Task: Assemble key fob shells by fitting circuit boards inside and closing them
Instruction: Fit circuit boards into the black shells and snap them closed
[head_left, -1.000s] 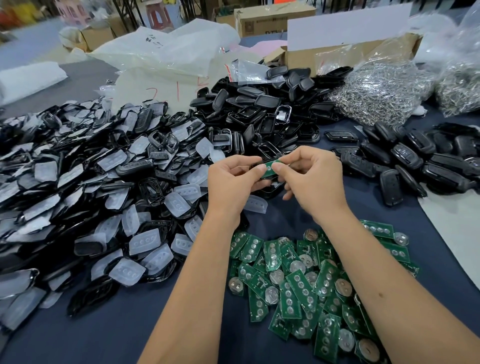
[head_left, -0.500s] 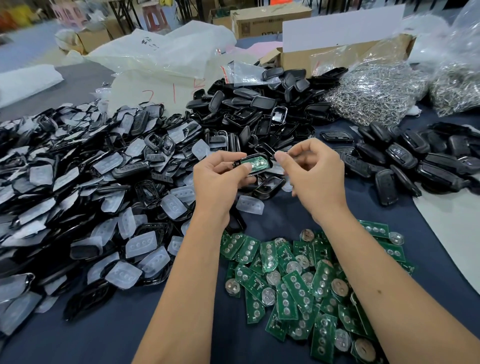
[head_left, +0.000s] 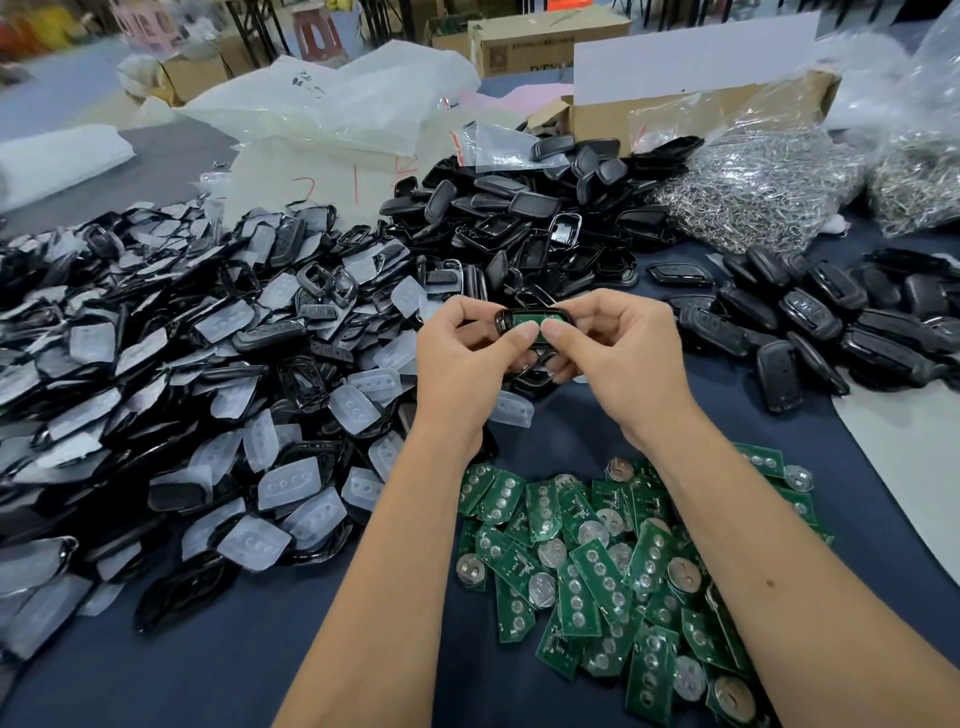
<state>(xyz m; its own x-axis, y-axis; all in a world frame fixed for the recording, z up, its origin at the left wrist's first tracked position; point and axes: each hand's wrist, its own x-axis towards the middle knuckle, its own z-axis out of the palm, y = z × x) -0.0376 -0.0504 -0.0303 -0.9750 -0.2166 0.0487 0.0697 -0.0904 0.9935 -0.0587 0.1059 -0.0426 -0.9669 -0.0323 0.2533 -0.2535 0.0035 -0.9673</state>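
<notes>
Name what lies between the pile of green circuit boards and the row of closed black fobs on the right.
In the head view, only bare dark blue tablecloth separates the circuit board pile from the closed fobs; the right forearm crosses its near edge.

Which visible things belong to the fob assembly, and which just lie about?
In the job: left hand, right hand, black shell half with green circuit board, loose circuit boards, shell pile.
Lying about: metal rings bag, cardboard box, white bags.
</notes>
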